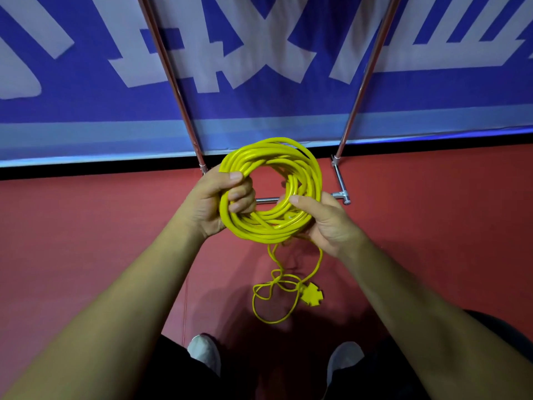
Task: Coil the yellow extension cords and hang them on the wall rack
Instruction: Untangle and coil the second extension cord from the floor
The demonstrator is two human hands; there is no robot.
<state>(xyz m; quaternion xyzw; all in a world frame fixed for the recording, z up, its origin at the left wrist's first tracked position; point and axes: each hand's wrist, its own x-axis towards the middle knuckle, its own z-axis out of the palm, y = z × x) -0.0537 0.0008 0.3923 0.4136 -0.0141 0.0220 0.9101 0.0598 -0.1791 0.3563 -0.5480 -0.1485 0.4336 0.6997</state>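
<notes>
The person is wearing black trousers [173, 376] and pale grey shoes [203, 352] with rounded toes; both forearms [129, 298] are showing bare.

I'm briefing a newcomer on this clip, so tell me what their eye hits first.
The bright yellow cord coil at centre, gripped by the left hand and right hand. Below it, a loose tail trails down to a yellow socket block on the red floor. Behind, a blue banner with big white characters fills the top.
</notes>
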